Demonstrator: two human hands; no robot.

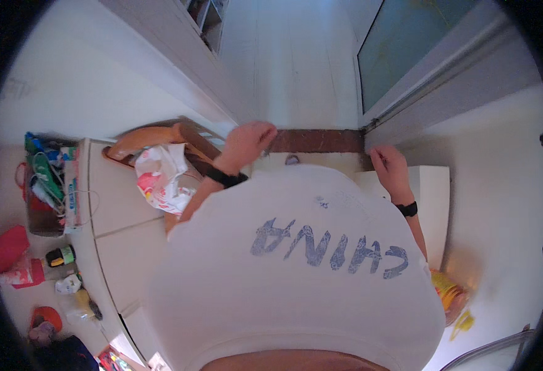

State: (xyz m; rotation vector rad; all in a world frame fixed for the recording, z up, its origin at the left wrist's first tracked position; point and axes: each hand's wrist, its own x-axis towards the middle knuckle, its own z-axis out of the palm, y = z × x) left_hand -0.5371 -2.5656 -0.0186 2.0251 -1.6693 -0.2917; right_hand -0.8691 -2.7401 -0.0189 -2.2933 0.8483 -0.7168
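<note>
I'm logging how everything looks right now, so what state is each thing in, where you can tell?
Left hand: fingers curled, palm hidden, nothing seen in it.
Right hand: fingers bent, nothing seen in it.
Left black wristband: worn around the wrist.
Right black wristband: also worn.
Doorway: open.
White bag with red print: crumpled; contents hidden.
Box at far left: open-topped, filled with items.
</note>
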